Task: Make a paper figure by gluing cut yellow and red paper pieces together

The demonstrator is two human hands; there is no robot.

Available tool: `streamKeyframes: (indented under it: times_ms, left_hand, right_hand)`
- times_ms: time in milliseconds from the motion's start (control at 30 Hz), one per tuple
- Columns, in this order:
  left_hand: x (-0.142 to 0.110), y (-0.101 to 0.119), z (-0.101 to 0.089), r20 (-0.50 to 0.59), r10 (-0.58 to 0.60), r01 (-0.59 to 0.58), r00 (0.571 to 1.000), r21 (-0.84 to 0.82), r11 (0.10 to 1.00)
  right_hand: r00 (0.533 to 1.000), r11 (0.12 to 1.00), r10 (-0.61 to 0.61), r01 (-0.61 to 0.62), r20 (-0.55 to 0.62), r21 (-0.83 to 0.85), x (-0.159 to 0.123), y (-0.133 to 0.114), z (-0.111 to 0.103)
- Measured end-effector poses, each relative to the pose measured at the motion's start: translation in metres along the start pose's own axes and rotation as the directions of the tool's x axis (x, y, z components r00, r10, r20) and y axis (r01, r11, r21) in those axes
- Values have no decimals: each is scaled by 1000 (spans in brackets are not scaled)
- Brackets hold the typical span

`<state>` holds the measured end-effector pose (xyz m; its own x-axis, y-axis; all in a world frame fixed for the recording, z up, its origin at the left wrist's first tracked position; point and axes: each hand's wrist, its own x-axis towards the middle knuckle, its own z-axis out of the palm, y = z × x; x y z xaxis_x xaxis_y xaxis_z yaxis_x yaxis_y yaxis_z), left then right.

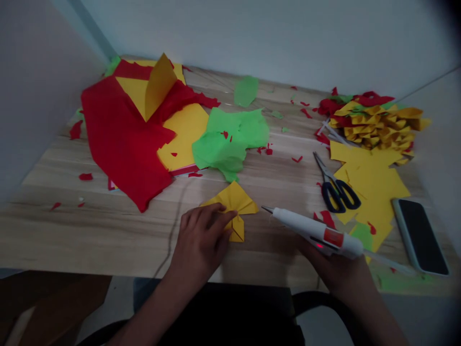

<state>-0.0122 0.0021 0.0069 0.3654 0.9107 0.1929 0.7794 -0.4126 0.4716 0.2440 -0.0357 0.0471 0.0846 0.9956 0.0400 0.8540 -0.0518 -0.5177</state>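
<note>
My left hand (203, 235) presses a folded piece of yellow paper (243, 204) to the table near its front edge, thumb and fingers closed over the paper's folds. Creased flaps fan out beyond the fingertips, and the paper's left part is hidden under the hand. In my right hand (334, 269) is a white hot glue gun (306, 226) with a red light and a glue stick out of its back end. The metal nozzle points left, just right of the yellow paper and apart from it.
Red crepe paper (122, 139) lies at the left beside yellow sheets (187, 129). Crumpled green paper (234, 139) is behind my left hand. At the right are scissors (334, 187), yellow cut pieces (378, 178), a pile of folded yellow pieces (382, 125) and a phone (421, 235).
</note>
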Motion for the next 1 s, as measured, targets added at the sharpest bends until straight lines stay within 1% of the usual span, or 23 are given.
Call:
streamKeyframes:
  times_ms: [67,100,167,233,300,400,467,533,567,600,667,700,733,800,833,900,1000]
  left_hand:
    - [-3,0,1,-35,26,-25,999,35,999]
    - [-6,1,2,-27,45,-43,999,66,997]
    - [-11,4,3,23,73,-76,997,125,989]
    - [-16,7,4,60,70,-79,996,146,986]
    - [-18,9,4,42,45,-50,998,122,991]
    - [-21,7,-1,-14,27,-27,1000,8,1000]
    - [-20,3,-5,-53,36,-40,998,-71,997]
    - [-17,-2,-10,-72,79,-86,994,-94,992]
    - [-14,-5,-11,-52,118,-122,992,-77,990]
    - [-11,-7,-12,-9,165,-165,986,-49,985]
    - [-5,-8,-12,110,235,-237,966,10,971]
    - [-3,-7,-11,149,229,-238,962,45,970]
    - [-2,-4,-11,165,194,-209,967,82,974]
    - [-3,2,-11,167,90,-116,982,152,982]
    - [-4,6,-12,174,58,-87,983,164,983]
    - [-6,11,-13,178,61,-85,982,131,988]
    - [-5,10,-14,91,119,-123,989,50,991]
  right_hand:
    - [1000,1000,17,-18,-13,-25,-2,2,2]
    - [1000,999,25,-25,-14,-21,-2,2,2]
    - [1000,1000,30,-30,-5,4,-1,0,3]
    - [1000,999,23,-24,16,22,1,-4,2]
    - [999,999,17,-19,45,37,4,-6,2]
    - [993,994,11,-23,114,102,7,-3,2]
    - [988,991,8,-28,155,127,9,1,4]
    - [985,991,9,-32,172,127,10,4,6]
    - [984,991,13,-37,176,129,10,4,7]
    - [982,990,17,-43,185,136,10,5,8]
    - [976,987,21,-55,218,151,11,5,8]
    - [973,986,25,-62,231,152,11,5,8]
    - [971,987,28,-65,239,150,11,5,8]
    - [973,988,27,-60,228,140,11,5,7]
    - [976,989,24,-55,216,138,11,5,6]
    - [980,989,22,-51,200,142,10,4,6]
    - [979,987,28,-59,203,149,9,2,7]
